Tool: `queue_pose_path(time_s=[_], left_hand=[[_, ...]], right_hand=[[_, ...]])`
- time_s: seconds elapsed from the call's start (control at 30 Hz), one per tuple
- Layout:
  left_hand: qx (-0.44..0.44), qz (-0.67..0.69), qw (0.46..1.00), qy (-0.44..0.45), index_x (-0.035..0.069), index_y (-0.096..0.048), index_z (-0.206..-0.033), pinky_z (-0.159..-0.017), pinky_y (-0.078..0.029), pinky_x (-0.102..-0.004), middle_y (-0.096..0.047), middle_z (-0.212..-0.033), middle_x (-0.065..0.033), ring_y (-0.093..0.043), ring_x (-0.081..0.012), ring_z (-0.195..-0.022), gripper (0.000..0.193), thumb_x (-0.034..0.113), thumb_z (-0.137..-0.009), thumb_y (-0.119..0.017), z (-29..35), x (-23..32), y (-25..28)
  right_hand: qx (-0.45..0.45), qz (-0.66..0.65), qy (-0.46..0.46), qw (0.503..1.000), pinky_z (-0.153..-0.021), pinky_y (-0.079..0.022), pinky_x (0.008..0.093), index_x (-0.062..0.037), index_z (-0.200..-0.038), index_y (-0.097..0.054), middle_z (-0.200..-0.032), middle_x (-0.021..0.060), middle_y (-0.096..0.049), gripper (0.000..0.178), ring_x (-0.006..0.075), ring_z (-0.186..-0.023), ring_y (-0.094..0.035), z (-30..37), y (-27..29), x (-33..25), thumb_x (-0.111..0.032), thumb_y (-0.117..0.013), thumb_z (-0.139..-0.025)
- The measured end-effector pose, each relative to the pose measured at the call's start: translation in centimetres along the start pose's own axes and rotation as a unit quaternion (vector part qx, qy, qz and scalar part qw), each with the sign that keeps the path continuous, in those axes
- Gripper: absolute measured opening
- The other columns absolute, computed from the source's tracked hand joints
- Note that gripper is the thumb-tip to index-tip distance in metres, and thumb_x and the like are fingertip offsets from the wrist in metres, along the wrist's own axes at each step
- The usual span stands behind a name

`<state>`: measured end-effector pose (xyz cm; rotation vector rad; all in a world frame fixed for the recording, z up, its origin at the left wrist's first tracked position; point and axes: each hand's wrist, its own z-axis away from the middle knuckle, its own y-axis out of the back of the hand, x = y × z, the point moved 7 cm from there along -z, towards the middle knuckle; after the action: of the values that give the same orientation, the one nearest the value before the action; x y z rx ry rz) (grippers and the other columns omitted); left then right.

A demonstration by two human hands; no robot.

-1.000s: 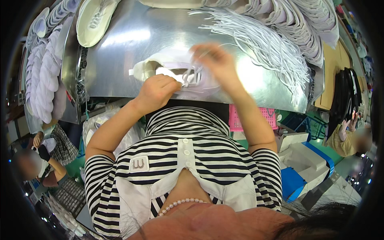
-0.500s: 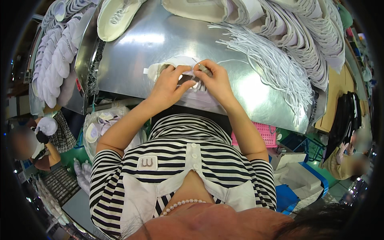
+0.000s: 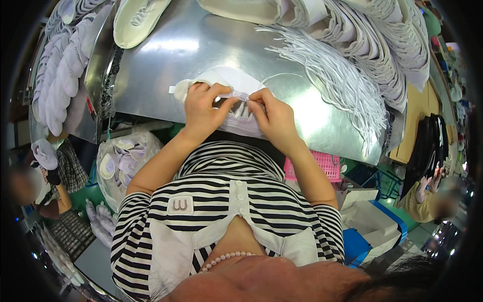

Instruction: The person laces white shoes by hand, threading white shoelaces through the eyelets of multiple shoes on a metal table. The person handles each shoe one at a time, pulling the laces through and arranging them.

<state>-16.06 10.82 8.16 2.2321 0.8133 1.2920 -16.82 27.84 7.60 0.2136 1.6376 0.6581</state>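
Note:
A white shoe upper (image 3: 226, 76) lies on the metal table in front of me, its opening turned up and its lower side towards my body. My left hand (image 3: 205, 108) is closed on the upper's edge, thumb and forefinger pinching beside the lacing gap. At the gap's right end my right hand (image 3: 274, 118) pinches a white shoelace (image 3: 282, 75) close to the eyelet edge. The lace's loose part curves away to the right over the metal. Short lace strands cross the gap between the hands. My fingers partly cover the exact spot where the lace meets the upper.
Loose white laces (image 3: 332, 75) lie in a heap on the right of the metal table (image 3: 151, 75). Stacked white uppers (image 3: 362, 55) stand behind them. A laced shoe (image 3: 140, 22) lies far left. Below are a plastic bag of pieces (image 3: 128, 161) and a pink basket (image 3: 322, 166).
My right hand has turned and lowered its fingertips onto the lacing gap, nearer my left hand. The left hand stays on the upper's edge. The whole view has shifted slightly.

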Motion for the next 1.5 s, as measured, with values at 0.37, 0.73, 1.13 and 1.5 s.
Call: queue_pose_path(time_s=[0.37,0.73,1.13,1.5], left_hand=[[-0.040,-0.011,0.997,-0.061,0.003,-0.065,-0.104,-0.074,-0.041,-0.0390,-0.058,-0.074,-0.0085,-0.054,-0.0276,-0.071,0.027,0.003,-0.078,-0.072,0.2,0.8,-0.5],[-0.085,0.043,0.995,0.012,0.002,-0.063,-0.110,-0.074,-0.043,-0.0382,-0.059,-0.081,-0.0092,-0.053,-0.0270,-0.077,0.032,-0.001,-0.078,-0.067,0.0,0.2,-1.4],[-0.154,0.180,0.952,0.193,0.001,-0.058,-0.117,-0.090,-0.048,-0.0288,-0.065,-0.106,-0.0077,-0.064,-0.0150,-0.095,0.032,0.005,-0.087,-0.067,0.0,-2.4,-3.6],[-0.272,-0.048,0.959,-0.069,0.007,-0.062,-0.103,-0.080,-0.048,-0.0418,-0.063,-0.096,-0.0101,-0.062,-0.0320,-0.090,0.030,0.017,-0.079,-0.075,0.8,5.1,-1.2]], right_hand=[[-0.009,0.197,0.033,0.980,-0.057,-0.051,0.0403,-0.0031,-0.100,-0.052,-0.078,0.0127,-0.069,0.019,0.0304,-0.068,-0.068,-1.2,-1.5,-1.7,-0.018,-0.061,-0.092],[-0.022,0.233,0.079,0.969,-0.059,-0.052,0.0383,-0.0017,-0.100,-0.054,-0.086,0.0135,-0.067,0.018,0.0309,-0.071,-0.067,-1.6,-1.2,-1.2,-0.015,-0.061,-0.089],[0.079,0.152,0.082,0.982,-0.069,-0.052,0.0391,-0.0072,-0.111,-0.062,-0.115,0.0088,-0.063,0.025,0.0311,-0.083,-0.066,0.9,2.5,2.5,-0.005,-0.062,-0.086],[0.024,0.246,0.117,0.962,-0.068,-0.052,0.0397,-0.0068,-0.105,-0.063,-0.093,0.0099,-0.063,0.022,0.0300,-0.079,-0.064,1.3,3.1,2.6,-0.004,-0.063,-0.083]])
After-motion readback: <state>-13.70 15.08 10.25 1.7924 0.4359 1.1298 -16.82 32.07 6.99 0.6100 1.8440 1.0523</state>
